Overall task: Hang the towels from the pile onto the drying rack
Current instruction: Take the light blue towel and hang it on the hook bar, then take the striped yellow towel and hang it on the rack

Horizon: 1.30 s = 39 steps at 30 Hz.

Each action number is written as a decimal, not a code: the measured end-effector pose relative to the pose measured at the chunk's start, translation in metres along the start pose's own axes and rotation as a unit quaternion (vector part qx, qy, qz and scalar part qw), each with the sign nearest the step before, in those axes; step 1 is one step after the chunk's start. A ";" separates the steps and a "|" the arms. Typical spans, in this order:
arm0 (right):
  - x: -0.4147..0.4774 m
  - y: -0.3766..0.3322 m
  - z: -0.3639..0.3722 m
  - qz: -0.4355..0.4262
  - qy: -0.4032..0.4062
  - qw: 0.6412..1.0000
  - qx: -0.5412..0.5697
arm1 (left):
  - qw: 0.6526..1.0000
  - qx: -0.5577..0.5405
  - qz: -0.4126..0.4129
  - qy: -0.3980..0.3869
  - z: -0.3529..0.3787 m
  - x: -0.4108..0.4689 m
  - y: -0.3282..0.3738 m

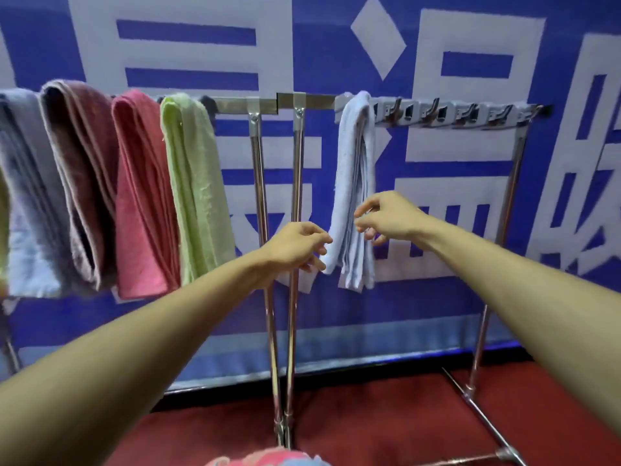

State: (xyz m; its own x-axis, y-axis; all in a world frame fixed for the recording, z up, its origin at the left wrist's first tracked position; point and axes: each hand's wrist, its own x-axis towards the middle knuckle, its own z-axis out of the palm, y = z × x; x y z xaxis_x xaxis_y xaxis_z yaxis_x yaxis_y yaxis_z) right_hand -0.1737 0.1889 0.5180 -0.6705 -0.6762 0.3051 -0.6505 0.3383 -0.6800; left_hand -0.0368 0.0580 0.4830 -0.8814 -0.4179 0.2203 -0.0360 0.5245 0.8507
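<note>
A light blue towel [353,169] hangs folded over the left end of the right-hand drying rack [453,113]. My left hand [295,247] is at the towel's lower left edge, and its fingertips pinch that edge, which bends toward the hand. My right hand [386,216] hovers at the towel's right side with thumb and fingers loosely curled and nothing held between them. On the left rack [235,105] hang a grey-blue towel [30,196], a maroon one [80,179], a pink one [144,196] and a green one [195,183]. The towel pile [268,459] peeks in at the bottom edge.
Two chrome uprights [279,331] stand between my arms where the racks meet. The right rack's bar carries a row of grey clip hooks and has a base rail [484,422] on the red carpet. A blue and white banner wall is right behind.
</note>
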 end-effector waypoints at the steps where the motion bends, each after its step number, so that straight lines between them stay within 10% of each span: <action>1: -0.009 0.008 0.011 0.004 -0.028 0.999 -0.018 | 1.000 -0.024 -0.013 -0.006 0.007 -0.012 -0.016; 9: -0.051 0.111 0.149 0.054 -0.247 0.958 -0.135 | 0.987 -0.019 -0.133 -0.090 0.059 -0.073 -0.166; 23: -0.092 0.352 0.364 0.189 -0.365 0.888 -0.208 | 0.926 -0.019 -0.321 -0.197 0.188 -0.078 -0.409; 39: -0.135 0.417 0.440 0.177 -0.425 0.855 -0.238 | 0.898 0.002 -0.369 -0.238 0.204 -0.084 -0.448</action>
State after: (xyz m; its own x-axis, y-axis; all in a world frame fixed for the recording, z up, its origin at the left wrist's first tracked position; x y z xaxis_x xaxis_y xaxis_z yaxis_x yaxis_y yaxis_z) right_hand -0.1975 0.1337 -0.0998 -0.4855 -0.6392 -0.5964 -0.6681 0.7112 -0.2185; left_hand -0.0429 0.0092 -0.0141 -0.7183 -0.2885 -0.6331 -0.6942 0.2378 0.6793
